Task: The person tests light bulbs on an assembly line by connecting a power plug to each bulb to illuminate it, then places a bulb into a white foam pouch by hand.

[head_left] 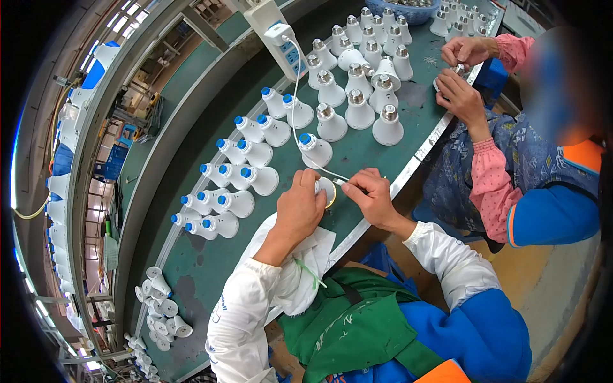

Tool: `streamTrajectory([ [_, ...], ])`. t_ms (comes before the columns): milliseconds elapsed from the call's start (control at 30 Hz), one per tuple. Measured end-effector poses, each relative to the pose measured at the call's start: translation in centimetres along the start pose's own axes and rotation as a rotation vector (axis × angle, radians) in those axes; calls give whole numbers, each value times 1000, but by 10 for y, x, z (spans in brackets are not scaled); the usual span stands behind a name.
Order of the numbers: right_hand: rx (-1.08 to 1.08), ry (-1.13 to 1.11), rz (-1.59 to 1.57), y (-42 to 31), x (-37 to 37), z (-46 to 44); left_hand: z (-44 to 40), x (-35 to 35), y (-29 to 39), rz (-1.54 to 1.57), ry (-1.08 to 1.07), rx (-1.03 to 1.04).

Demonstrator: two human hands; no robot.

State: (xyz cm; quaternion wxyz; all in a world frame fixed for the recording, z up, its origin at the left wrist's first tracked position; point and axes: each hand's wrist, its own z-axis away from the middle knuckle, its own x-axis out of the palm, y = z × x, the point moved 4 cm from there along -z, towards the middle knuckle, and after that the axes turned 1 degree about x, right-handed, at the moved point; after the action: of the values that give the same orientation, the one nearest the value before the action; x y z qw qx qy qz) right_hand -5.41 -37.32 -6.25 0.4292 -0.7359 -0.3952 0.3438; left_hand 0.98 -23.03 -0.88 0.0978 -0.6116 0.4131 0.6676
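Note:
My left hand (299, 205) is wrapped round a white bulb housing (325, 189), whose round end with a yellowish rim faces my right hand. My right hand (372, 199) pinches the plug end (340, 182) of a thin white cable (295, 105), close beside that housing. Whether the plug touches the housing I cannot tell. Just beyond my hands stands a white bulb with a blue cap (315, 150). Several more blue-capped bulbs (257, 153) stand or lean in rows to the left.
White bulbs with metal screw caps (359, 112) stand farther along the green bench (348, 220). A white power strip (274, 38) feeds the cable. A co-worker's hands (463, 96) handle a bulb at the right edge. Small white bulb parts (167, 308) lie lower left; a blue basket (408, 13) stands at the back.

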Motion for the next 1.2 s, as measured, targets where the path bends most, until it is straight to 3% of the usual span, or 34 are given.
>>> streamTrajectory([
  [567,31,11,-31,-5,-2,1,3,-5,-1,63,-18,-34],
  [633,224,-4,-166,-6,-4,-1,3,-7,-5,138,-90,-32],
  [667,209,-6,-164,-12,-9,-9,1,-9,-4,136,-77,-27],
  [733,207,76,-579,-43,-30,-39,1,-10,5,206,-112,19],
  [800,-9,139,-582,-78,-43,-69,-10,-2,21,217,-68,60],
  [1000,-173,-84,-572,-150,-36,-107,-65,37,49,238,11,98],
  [1100,-76,-179,-481,-158,-25,-98,-77,59,33,429,88,98],
  [1200,-15,-233,-385,-134,-10,-89,-31,18,29,484,29,170],
])
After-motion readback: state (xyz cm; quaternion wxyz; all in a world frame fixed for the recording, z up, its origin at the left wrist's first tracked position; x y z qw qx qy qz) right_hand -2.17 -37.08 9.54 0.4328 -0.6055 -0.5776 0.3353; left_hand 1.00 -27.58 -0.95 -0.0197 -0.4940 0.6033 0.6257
